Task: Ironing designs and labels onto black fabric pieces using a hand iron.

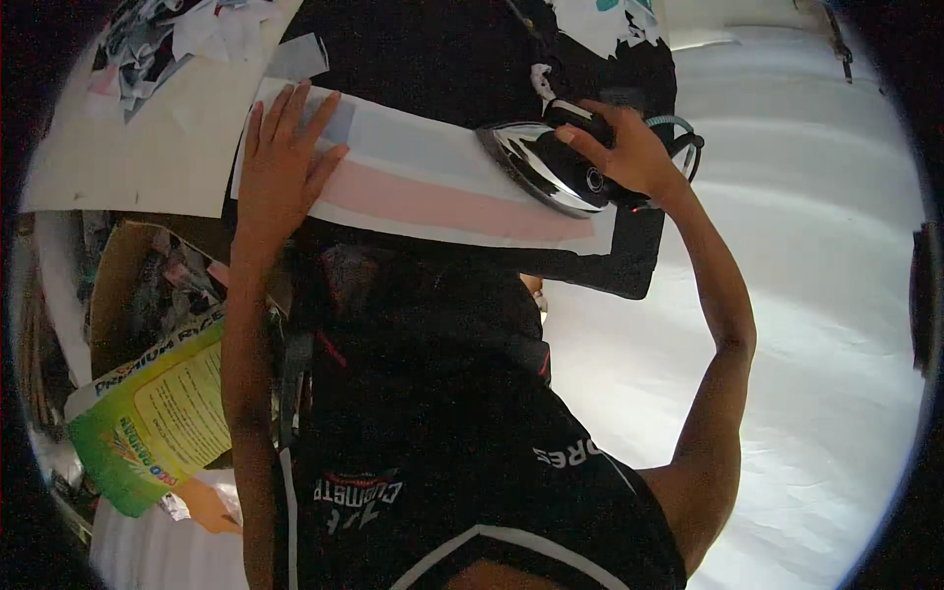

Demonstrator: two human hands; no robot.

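My right hand (629, 147) is wrapped round the black handle of an electric iron (541, 162). The iron's shiny metal side rests on the right part of a long white strip (403, 221), which could be cloth or paper. Under or on this strip show a pink band (442, 202) and a pale blue band (408, 138). At the strip's left end my left hand (285, 157) lies flat, its fingers spread. A black-covered board (413, 49) carries the strip. The iron's soleplate is hidden.
Cloth scraps (147, 49) lie on a pale table (118, 147) at the far left. More white scraps (610, 25) sit at the board's far edge. The iron's cord (678, 123) loops behind my right hand. Below left are a green and yellow sack (167, 413) and a cardboard box (123, 285).
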